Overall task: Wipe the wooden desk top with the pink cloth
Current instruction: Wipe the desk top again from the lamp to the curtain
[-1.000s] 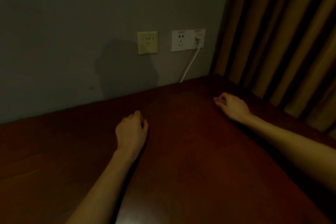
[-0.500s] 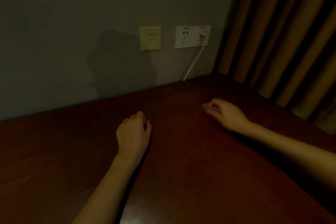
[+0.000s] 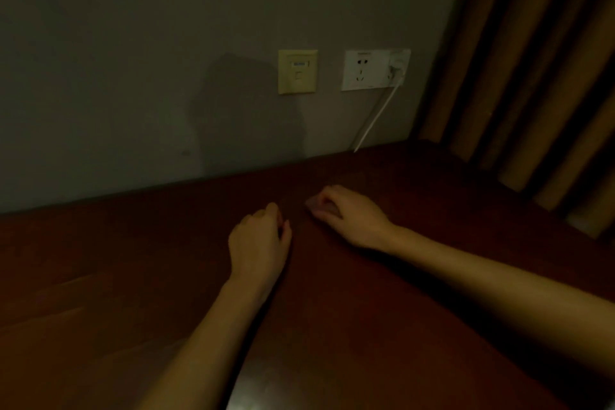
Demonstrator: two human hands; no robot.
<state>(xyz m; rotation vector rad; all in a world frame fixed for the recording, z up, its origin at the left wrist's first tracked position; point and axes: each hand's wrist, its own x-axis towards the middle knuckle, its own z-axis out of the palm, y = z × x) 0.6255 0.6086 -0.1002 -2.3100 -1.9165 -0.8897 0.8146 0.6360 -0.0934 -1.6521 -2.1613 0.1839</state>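
In the dim light the right hand (image 3: 352,216) sits just right of the frame's centre. Its fingers (image 3: 327,198) are curled over, pinching a small wad of pink cloth (image 3: 314,206) down against the dark wooden surface (image 3: 366,326). The left hand (image 3: 258,243) rests close beside it, fingers loosely curled, with nothing visible in them. No streak or sheen tells wiped wood from unwiped, so I'd judge the wiping under way at best. The wide stretches at lower left and lower right are likely left to do.
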